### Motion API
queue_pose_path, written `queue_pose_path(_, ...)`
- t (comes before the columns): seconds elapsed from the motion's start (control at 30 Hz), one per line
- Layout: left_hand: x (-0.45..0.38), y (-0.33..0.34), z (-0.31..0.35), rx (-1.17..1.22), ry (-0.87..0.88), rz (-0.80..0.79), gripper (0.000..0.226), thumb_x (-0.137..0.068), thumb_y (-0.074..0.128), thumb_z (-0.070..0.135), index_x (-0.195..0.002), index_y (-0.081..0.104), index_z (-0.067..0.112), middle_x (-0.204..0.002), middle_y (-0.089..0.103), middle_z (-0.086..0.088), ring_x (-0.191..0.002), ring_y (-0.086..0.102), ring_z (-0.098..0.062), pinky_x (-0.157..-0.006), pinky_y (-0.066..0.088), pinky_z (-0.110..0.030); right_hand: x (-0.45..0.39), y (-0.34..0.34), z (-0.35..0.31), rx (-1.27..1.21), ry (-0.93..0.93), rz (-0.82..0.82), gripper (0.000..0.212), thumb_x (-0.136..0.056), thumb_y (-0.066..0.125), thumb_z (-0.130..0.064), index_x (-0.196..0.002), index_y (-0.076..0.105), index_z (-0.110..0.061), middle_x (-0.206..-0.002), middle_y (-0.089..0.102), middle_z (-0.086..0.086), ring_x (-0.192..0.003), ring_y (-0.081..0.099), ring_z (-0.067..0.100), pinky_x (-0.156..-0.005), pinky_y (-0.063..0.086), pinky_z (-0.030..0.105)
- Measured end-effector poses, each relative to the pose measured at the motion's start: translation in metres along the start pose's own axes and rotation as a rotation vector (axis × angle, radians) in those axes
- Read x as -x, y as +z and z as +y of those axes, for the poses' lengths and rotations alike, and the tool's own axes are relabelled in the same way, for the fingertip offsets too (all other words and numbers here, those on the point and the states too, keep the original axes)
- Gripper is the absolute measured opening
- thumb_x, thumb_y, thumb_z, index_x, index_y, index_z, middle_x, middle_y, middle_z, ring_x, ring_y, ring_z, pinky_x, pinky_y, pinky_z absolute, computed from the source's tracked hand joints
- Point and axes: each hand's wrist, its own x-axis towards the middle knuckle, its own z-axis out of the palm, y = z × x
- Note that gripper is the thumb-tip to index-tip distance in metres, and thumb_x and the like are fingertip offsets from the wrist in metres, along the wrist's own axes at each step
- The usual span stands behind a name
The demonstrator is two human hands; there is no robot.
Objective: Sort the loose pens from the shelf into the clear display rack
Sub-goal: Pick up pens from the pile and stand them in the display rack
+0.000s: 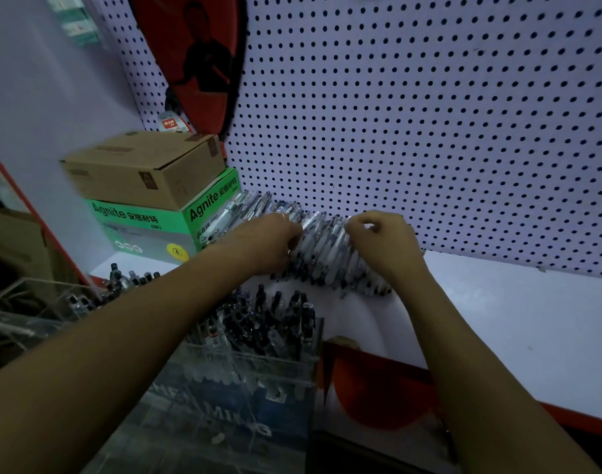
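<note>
A heap of loose white and dark pens [323, 248] lies on the white shelf [518, 316] against the pegboard. My left hand [265, 242] rests on the left side of the heap with its fingers curled into the pens. My right hand [381, 241] presses on the right side, fingers bent around a bunch of pens. Between the two hands a bundle of pens is squeezed together. Nearer to me stands the clear display rack [268, 371], with several dark-capped pens upright in its compartments.
A brown cardboard box [145, 169] is stacked on a green Agnite box [162, 224] at the back left of the shelf. A red paddle cover [197, 59] hangs on the pegboard [429, 114]. A red shelf edge [378, 395] runs below the rack.
</note>
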Motion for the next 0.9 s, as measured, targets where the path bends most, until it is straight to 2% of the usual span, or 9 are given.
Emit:
queue_pose_path(0.13,0.001,0.0,-0.004,0.124,-0.082,0.115,0.018,-0.077,0.061,0.006,-0.07,0.05,0.019,-0.073,0.055,-0.001,-0.07,0.056,-0.022,-0.059,0.047,-0.031,0.001,-0.006,-0.011,-0.16,0.076,0.1,0.032,-0.094,0.056,-0.026,-0.079,0.07,-0.002,-0.079,0.073,0.008,-0.059,0.059,0.03,-0.053,0.041,0.021)
queue_pose_path(0.2,0.004,-0.003,-0.004,0.216,-0.121,0.217,0.023,-0.076,0.061,0.004,-0.065,0.045,0.018,-0.069,0.053,-0.005,-0.065,0.053,-0.022,-0.056,0.042,-0.031,0.004,-0.008,-0.017,-0.206,0.083,0.114,0.032,-0.094,0.055,-0.024,-0.078,0.07,-0.001,-0.076,0.072,0.008,-0.059,0.057,0.025,-0.052,0.044,0.023)
queue_pose_path(0.33,0.014,-0.013,-0.009,0.428,-0.265,0.494,0.014,-0.076,0.055,-0.003,-0.067,0.052,0.008,-0.07,0.056,-0.011,-0.065,0.05,-0.023,-0.057,0.044,-0.033,0.009,-0.01,-0.024,-0.324,0.094,0.086,0.02,-0.095,0.055,-0.022,-0.083,0.07,-0.018,-0.076,0.071,-0.001,-0.068,0.059,0.025,-0.065,0.055,0.04)
queue_pose_path(0.47,0.025,-0.031,-0.005,0.752,-0.446,0.611,0.014,-0.081,0.062,0.004,-0.071,0.052,0.001,-0.064,0.056,-0.01,-0.058,0.053,-0.017,-0.056,0.045,-0.024,0.014,-0.013,-0.038,-0.506,0.159,0.011,0.016,-0.099,0.053,-0.019,-0.085,0.061,-0.016,-0.077,0.069,0.004,-0.069,0.059,0.02,-0.066,0.053,0.034)
queue_pose_path(0.57,0.032,-0.055,-0.004,1.528,-0.708,0.544,0.025,-0.09,0.056,0.004,-0.068,0.044,0.009,-0.056,0.05,-0.009,-0.05,0.056,-0.017,-0.055,0.055,-0.028,0.017,-0.012,-0.05,-0.581,0.21,-0.056,0.014,-0.099,0.051,-0.012,-0.087,0.055,-0.01,-0.076,0.066,0.007,-0.06,0.058,0.014,-0.05,0.049,0.022)
queue_pose_path(0.63,0.041,-0.069,-0.008,1.816,-0.758,0.451,0.027,-0.093,0.052,0.006,-0.068,0.044,0.01,-0.044,0.05,-0.001,-0.042,0.055,-0.011,-0.054,0.054,-0.023,0.021,-0.01,-0.062,-0.585,0.24,-0.105,0.012,-0.098,0.049,-0.007,-0.086,0.049,-0.005,-0.072,0.061,0.013,-0.052,0.053,0.014,-0.048,0.045,0.024)
queue_pose_path(0.77,0.073,-0.082,-0.015,2.019,-0.741,0.376,0.005,-0.09,0.057,0.007,-0.085,0.056,0.004,-0.062,0.06,-0.006,-0.048,0.061,-0.01,-0.047,0.052,-0.018,0.035,-0.002,-0.087,-0.603,0.261,-0.261,0.02,-0.094,0.049,-0.001,-0.075,0.04,-0.005,-0.072,0.056,0.032,-0.048,0.043,0.018,-0.059,0.036,0.036)
queue_pose_path(0.83,0.092,-0.085,-0.017,2.015,-0.722,0.333,0.007,-0.09,0.055,0.005,-0.084,0.056,0.002,-0.061,0.064,-0.009,-0.047,0.062,-0.011,-0.046,0.052,-0.018,0.042,0.004,-0.097,-0.576,0.254,-0.306,0.018,-0.092,0.053,-0.006,-0.075,0.053,0.0,-0.074,0.071,0.016,-0.043,0.043,0.015,-0.053,0.035,0.033)
queue_pose_path(0.9,0.113,-0.089,-0.015,1.971,-0.677,0.291,0.011,-0.09,0.053,0.003,-0.08,0.057,0.002,-0.062,0.067,-0.011,-0.047,0.063,-0.012,-0.048,0.055,-0.018,0.049,0.012,-0.108,-0.595,0.278,-0.356,0.007,-0.089,0.056,-0.008,-0.087,0.059,-0.001,-0.084,0.075,0.015,-0.038,0.039,0.013,-0.047,0.03,0.029)
